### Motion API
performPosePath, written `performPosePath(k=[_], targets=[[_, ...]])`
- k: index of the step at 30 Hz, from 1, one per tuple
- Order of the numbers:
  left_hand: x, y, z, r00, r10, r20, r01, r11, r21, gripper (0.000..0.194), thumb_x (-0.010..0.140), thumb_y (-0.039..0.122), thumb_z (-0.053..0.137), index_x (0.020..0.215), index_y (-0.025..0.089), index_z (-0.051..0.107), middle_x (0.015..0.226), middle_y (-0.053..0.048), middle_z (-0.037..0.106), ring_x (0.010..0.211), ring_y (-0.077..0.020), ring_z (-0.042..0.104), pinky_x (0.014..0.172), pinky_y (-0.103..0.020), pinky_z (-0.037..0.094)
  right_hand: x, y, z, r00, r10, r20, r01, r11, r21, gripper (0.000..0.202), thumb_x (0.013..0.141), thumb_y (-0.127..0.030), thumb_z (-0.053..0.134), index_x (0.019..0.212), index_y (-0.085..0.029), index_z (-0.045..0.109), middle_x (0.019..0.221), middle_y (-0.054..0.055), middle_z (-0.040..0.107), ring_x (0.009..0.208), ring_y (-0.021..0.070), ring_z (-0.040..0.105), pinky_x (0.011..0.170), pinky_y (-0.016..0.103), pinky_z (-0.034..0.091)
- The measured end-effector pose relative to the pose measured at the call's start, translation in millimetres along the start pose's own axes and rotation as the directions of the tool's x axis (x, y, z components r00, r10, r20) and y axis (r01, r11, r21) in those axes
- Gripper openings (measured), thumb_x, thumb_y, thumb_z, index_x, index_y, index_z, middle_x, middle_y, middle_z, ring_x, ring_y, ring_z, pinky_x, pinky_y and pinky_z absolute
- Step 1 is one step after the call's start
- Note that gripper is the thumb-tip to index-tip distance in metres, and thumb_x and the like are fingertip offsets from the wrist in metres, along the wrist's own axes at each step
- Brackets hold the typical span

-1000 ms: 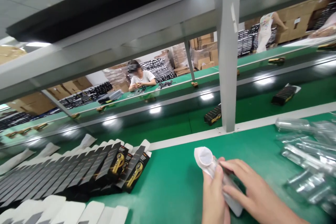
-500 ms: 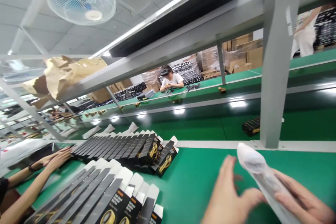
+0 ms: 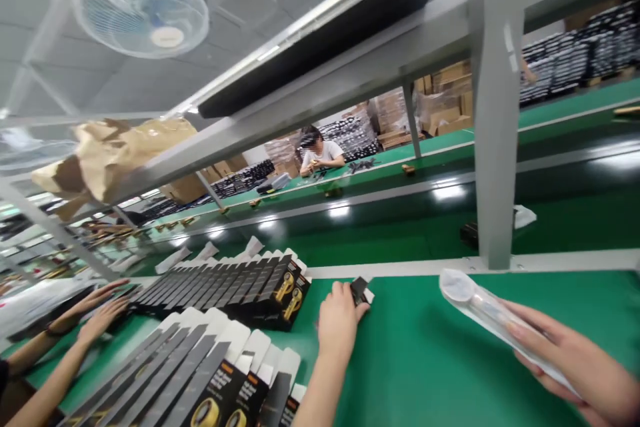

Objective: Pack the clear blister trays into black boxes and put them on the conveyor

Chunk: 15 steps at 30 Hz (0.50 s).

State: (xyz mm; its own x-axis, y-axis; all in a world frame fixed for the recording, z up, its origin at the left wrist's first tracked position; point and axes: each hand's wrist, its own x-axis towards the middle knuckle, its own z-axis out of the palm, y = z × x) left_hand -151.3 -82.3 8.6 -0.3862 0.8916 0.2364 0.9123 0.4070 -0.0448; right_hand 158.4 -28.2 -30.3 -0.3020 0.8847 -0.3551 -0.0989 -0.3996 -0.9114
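Note:
My left hand (image 3: 339, 320) is closed around a black carton (image 3: 359, 289) with a white flap, just right of the row of boxes; most of the carton is hidden behind the fingers. In my right hand (image 3: 560, 353) lies a long item in a white translucent sleeve (image 3: 493, 320), its rounded head pointing up and left. The wrapped item is held above the green work surface (image 3: 420, 373). A row of black cartons (image 3: 215, 287) with gold pictures stands left of my left hand. Nearer to me is a second group of black cartons (image 3: 200, 373) with raised white flaps.
A co-worker's hands (image 3: 100, 313) are at the far left. A grey post (image 3: 497, 120) rises from the bench edge, with a dark box (image 3: 469, 235) and a white-wrapped item (image 3: 524, 216) beside it on the belt. More wrapped items (image 3: 173, 259) lie beyond the cartons.
My left hand has moved left from beside the wrapped item and taken hold of the end carton, now shifted right of the row. My right hand still holds the wrapped item, tilted flatter.

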Motion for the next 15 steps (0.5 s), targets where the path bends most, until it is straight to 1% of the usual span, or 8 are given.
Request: performPosePath(k=[2, 4, 6, 7, 9, 11, 13, 15], targets=[[-12.2, 29.1, -2.1, 0.989, 0.149, 0.006, -0.148, 0.985, -0.084, 0.044, 0.077, 0.046, 0.065, 0.11, 0.019, 0.057, 0.102, -0.006, 0.059, 0.088, -0.0221, 0.062, 0.077, -0.033, 0.05, -9.0, -14.3, -1.8, 0.998, 0.035, 0.051, -0.037, 0.999, 0.022, 0.061, 0.072, -0.055, 0.072, 0.122, -0.025, 0.053, 0.066, -0.003, 0.052, 0.05, 0.0062, 0.041, 0.036, 0.012, 0.023], [-24.0, 54.6, -4.7, 0.966, 0.26, -0.004, -0.257, 0.951, -0.171, 0.047, 0.079, 0.053, 0.059, 0.114, 0.021, 0.054, 0.106, -0.006, 0.06, 0.093, -0.0192, 0.061, 0.08, -0.029, 0.05, -16.3, -25.4, -6.2, 0.992, 0.028, 0.124, -0.039, 0.995, 0.087, 0.051, 0.078, -0.051, 0.069, 0.12, -0.025, 0.055, 0.064, -0.005, 0.045, 0.047, 0.0036, 0.032, 0.037, 0.012, 0.016], [-33.3, 72.1, -5.7, 0.942, 0.334, -0.045, -0.333, 0.904, -0.269, 0.051, 0.078, 0.056, 0.057, 0.114, 0.019, 0.054, 0.104, -0.007, 0.063, 0.093, -0.02, 0.062, 0.08, -0.029, 0.05, -21.0, -31.1, -12.0, 0.981, 0.032, 0.193, -0.063, 0.985, 0.159, 0.045, 0.079, -0.047, 0.069, 0.115, -0.022, 0.058, 0.062, -0.006, 0.039, 0.046, 0.0026, 0.026, 0.038, 0.013, 0.01], [-36.3, 77.6, -5.3, 0.931, 0.356, -0.076, -0.361, 0.875, -0.324, 0.053, 0.077, 0.057, 0.058, 0.113, 0.018, 0.055, 0.101, -0.008, 0.064, 0.091, -0.0214, 0.062, 0.079, -0.03, 0.051, -22.4, -32.1, -14.8, 0.976, 0.04, 0.213, -0.082, 0.979, 0.189, 0.043, 0.079, -0.046, 0.07, 0.113, -0.021, 0.06, 0.062, -0.006, 0.039, 0.046, 0.0024, 0.025, 0.038, 0.013, 0.009], [-39.0, 82.8, -3.4, 0.923, 0.36, -0.134, -0.381, 0.813, -0.44, 0.055, 0.074, 0.057, 0.062, 0.11, 0.017, 0.057, 0.097, -0.009, 0.066, 0.087, -0.0235, 0.063, 0.076, -0.033, 0.052, -23.5, -31.7, -19.6, 0.971, 0.06, 0.232, -0.107, 0.975, 0.196, 0.041, 0.078, -0.045, 0.071, 0.109, -0.019, 0.061, 0.064, -0.006, 0.039, 0.047, 0.0025, 0.025, 0.039, 0.014, 0.008], [-38.7, 82.6, -1.2, 0.931, 0.325, -0.169, -0.364, 0.764, -0.533, 0.055, 0.073, 0.058, 0.062, 0.108, 0.017, 0.058, 0.096, -0.009, 0.067, 0.086, -0.0229, 0.064, 0.073, -0.032, 0.053, -23.1, -30.9, -22.9, 0.967, 0.068, 0.244, -0.103, 0.985, 0.135, 0.041, 0.079, -0.045, 0.07, 0.109, -0.019, 0.061, 0.065, -0.005, 0.04, 0.047, 0.003, 0.025, 0.04, 0.016, 0.007], [-37.6, 79.8, 0.4, 0.936, 0.286, -0.205, -0.352, 0.733, -0.582, 0.057, 0.074, 0.063, 0.058, 0.108, 0.017, 0.058, 0.097, -0.009, 0.068, 0.085, -0.0217, 0.065, 0.072, -0.03, 0.054, -22.0, -31.5, -25.0, 0.96, 0.082, 0.267, -0.097, 0.994, 0.042, 0.043, 0.08, -0.048, 0.067, 0.111, -0.019, 0.059, 0.064, -0.005, 0.04, 0.046, 0.004, 0.026, 0.04, 0.017, 0.006], [-37.4, 76.8, 1.5, 0.923, 0.283, -0.26, -0.384, 0.714, -0.586, 0.061, 0.073, 0.068, 0.053, 0.106, 0.017, 0.058, 0.094, -0.009, 0.068, 0.083, -0.0212, 0.065, 0.07, -0.03, 0.054, -21.1, -32.9, -26.1, 0.949, 0.1, 0.298, -0.092, 0.995, -0.042, 0.045, 0.081, -0.051, 0.064, 0.112, -0.019, 0.058, 0.064, -0.005, 0.041, 0.047, 0.0045, 0.026, 0.04, 0.018, 0.006]])
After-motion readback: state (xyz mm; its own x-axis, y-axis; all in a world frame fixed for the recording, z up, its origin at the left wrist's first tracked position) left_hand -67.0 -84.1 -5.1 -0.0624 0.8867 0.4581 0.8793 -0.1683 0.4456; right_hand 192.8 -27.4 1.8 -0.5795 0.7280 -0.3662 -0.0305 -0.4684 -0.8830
